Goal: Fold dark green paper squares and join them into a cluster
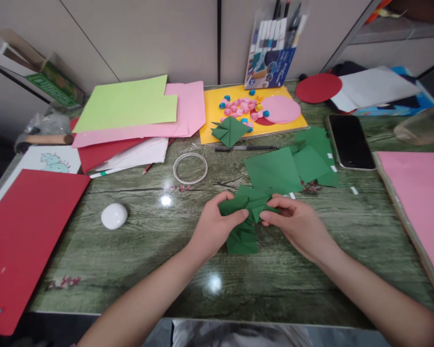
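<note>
At table centre, your left hand (pixel 213 226) and right hand (pixel 298 224) both pinch the folded green paper (pixel 246 212), just before loose green squares (pixel 275 169). Print on the marker pack (pixel 271 58) is too small to read.

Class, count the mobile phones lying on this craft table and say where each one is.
1: the phone lies face up at the right, between the loose green squares and the pink sheet. Others may lie hidden under paper.

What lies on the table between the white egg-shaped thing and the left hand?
Nothing: in the head view only bare table lies between the white egg-shaped thing and the left hand.
</note>
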A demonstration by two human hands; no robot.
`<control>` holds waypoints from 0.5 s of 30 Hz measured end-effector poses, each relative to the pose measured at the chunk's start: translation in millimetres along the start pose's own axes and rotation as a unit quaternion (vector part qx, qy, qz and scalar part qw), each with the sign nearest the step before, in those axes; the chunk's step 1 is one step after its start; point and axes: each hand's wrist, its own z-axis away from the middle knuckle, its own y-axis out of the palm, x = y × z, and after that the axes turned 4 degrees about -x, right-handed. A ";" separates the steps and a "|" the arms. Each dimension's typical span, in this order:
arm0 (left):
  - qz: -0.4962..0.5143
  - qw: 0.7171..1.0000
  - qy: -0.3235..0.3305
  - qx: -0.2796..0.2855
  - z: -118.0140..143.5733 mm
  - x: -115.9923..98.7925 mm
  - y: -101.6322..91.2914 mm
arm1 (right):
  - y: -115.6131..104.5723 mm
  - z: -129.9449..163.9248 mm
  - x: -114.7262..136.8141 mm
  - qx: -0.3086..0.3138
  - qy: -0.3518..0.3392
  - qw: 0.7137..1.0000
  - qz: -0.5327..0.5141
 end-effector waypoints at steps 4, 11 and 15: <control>-0.007 1.000 -0.001 -0.001 0.1 1.2 -0.1 | 0.6 -0.9 -4.7 -0.019 -0.002 1.000 0.003; 0.015 0.999 -0.028 -0.012 0.3 -1.7 4.0 | 1.5 -1.1 3.8 -0.010 0.035 0.998 -0.041; 0.021 0.999 -0.027 -0.015 0.4 -4.1 5.1 | 1.3 0.7 10.3 0.001 0.030 0.998 -0.050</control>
